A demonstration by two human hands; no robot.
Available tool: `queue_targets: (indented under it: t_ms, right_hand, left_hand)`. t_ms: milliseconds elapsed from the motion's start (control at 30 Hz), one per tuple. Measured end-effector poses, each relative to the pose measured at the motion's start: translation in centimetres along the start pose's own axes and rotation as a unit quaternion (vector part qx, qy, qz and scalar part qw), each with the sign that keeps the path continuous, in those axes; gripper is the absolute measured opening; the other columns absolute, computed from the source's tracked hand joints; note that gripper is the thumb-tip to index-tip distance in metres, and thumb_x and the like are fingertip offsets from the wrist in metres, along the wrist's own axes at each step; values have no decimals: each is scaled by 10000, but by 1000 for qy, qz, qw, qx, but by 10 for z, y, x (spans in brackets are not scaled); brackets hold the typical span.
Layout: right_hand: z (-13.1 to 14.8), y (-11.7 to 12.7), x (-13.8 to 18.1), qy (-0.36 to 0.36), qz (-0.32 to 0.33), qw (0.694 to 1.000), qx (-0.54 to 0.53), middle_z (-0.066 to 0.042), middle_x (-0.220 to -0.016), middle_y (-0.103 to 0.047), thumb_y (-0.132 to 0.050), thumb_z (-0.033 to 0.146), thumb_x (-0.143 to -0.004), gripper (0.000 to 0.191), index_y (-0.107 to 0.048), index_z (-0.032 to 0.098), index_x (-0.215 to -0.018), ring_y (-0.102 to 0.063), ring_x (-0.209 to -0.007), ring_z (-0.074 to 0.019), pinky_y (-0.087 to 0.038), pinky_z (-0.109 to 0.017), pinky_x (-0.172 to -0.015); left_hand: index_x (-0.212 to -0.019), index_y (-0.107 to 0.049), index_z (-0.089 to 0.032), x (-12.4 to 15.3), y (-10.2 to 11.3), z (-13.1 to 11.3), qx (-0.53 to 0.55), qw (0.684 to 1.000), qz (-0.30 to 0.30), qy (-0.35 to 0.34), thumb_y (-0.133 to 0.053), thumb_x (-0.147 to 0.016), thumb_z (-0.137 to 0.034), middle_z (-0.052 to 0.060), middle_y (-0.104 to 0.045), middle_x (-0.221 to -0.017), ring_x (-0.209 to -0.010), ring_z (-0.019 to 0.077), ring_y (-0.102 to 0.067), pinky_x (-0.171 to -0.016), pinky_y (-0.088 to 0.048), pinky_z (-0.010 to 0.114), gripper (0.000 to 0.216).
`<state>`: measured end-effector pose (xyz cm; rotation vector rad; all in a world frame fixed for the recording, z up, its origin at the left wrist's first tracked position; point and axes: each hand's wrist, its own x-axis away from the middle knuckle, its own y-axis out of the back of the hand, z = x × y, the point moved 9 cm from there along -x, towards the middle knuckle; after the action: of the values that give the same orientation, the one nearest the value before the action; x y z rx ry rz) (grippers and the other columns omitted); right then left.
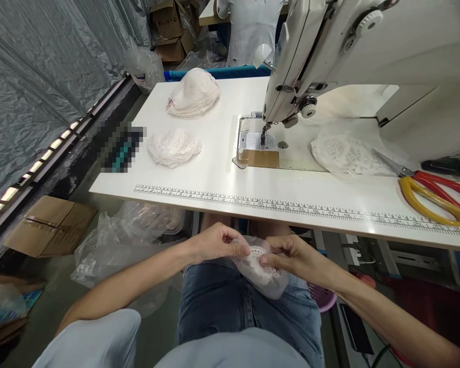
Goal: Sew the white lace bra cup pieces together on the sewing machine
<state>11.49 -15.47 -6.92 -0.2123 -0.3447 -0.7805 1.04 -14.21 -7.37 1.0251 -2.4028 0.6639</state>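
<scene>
Above blue denim clothes point(214, 299), the left hand point(219, 243) and right hand point(294, 256) pinch a soft white lace-and-mesh piece point(267, 282). If one pinch slips, it could fold or drop; pulling hard could tear it.

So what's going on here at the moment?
A person holds a white lace piece over their lap, just in front of the table. The left hand pinches it on one side and the right hand on the other. On the table stands a sewing machine, with a pale pile and a lacy bundle to its left. Scissors lie at the right, by more lace.
</scene>
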Motion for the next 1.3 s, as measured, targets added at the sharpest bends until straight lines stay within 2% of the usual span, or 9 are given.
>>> queue_targets:
  t_ms: [167,267,467,633,833,933,1067,1200,1300]
  right_hand:
    - [-3,0,-1,-2,13,998,-64,43,-549,-464,-645,402,-797,274,-632,148,-695,-351,-505,-74,-252,-222,-483]
    - [-5,4,0,-6,15,994,-107,22,-612,-513,-683,408,-757,280,-651,138,-690,-411,-570,-92,-307,-234,-541]
    - [-12,2,6,-23,65,987,-142,34,-636,-539,-764,294,-679,191,-653,141,-705,-454,-614,-95,-343,-227,-581]
    - [-20,5,12,-22,69,985,-159,12,-696,-596,-736,235,-718,113,-695,133,-744,-512,-662,-98,-397,-232,-636]
    - [-18,1,16,-16,89,978,-185,9,-697,-615,-749,200,-695,88,-717,144,-755,-528,-640,-94,-418,-225,-616]
    - [-16,1,15,-14,73,980,-184,7,-710,-622,-758,217,-686,106,-716,149,-756,-534,-657,-101,-423,-230,-634]
    - [-26,8,12,-43,4,985,-168,7,-669,-602,-741,303,-711,169,-697,142,-736,-511,-635,-104,-404,-235,-615]
    - [-29,9,10,-52,-23,986,-155,39,-592,-524,-744,361,-697,231,-650,150,-699,-427,-553,-80,-315,-213,-519]
    - [-24,8,11,-47,-20,990,-131,36,-598,-515,-722,400,-714,265,-632,151,-694,-416,-553,-84,-311,-221,-525]
  left_hand:
    - [-725,-713,-123,-4,-2,-2,19,1000,-23,2,-794,-596,-329,22,-657,-682,-668,120,-579,-674,-459,245,256]
    - [-739,-713,-121,-4,-1,-2,25,999,-27,-4,-789,-608,-329,25,-662,-702,-684,120,-582,-692,-463,249,257]
    - [-681,-678,-109,-4,5,6,82,995,-50,21,-830,-546,-309,18,-664,-664,-642,104,-587,-672,-470,240,285]
    - [-673,-670,-106,-5,1,6,89,996,-28,15,-829,-550,-302,20,-667,-652,-629,100,-593,-664,-471,232,280]
    - [-726,-673,-121,-6,-8,2,72,997,20,0,-800,-610,-306,19,-670,-692,-663,107,-605,-667,-471,227,253]
    - [-738,-646,-123,-7,-8,2,84,996,12,-3,-780,-636,-351,11,-650,-682,-630,94,-580,-637,-453,217,283]
    - [-822,-619,-132,-10,-9,8,74,997,-14,0,-784,-612,-402,4,-621,-724,-645,90,-549,-633,-426,219,380]
    - [-926,-599,-153,-12,-17,16,-9,999,-37,10,-853,-488,-311,-25,-573,-745,-676,88,-502,-639,-393,212,531]
    - [-894,-594,-149,-13,-21,14,-66,996,-57,0,-835,-506,-297,-36,-536,-715,-655,87,-467,-589,-365,199,480]
